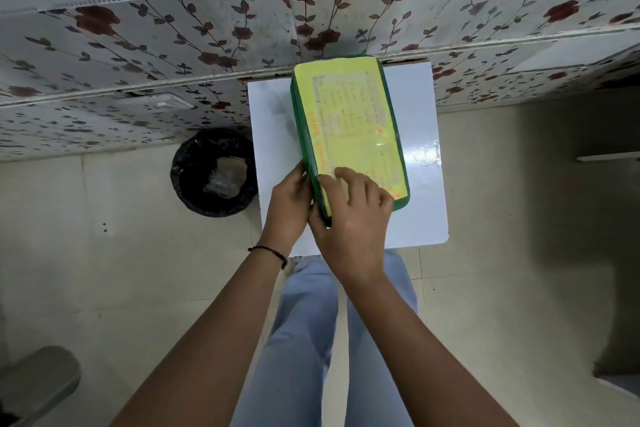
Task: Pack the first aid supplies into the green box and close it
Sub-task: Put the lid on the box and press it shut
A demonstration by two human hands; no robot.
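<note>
Closing stage, by look of it: green box lies lid-down-shut on white table, no loose supplies visible near box. Left hand cups box's near-left edge; right hand presses fingers curled on lid's near corner. Latch unseen; fastening probably remains.

The box lies on the table, a bin left of it.

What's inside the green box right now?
Cannot tell. The green box is closed, its yellow label facing up, so any contents are covered. It sits on the white table, with the left hand and right hand at its near corner.
</note>
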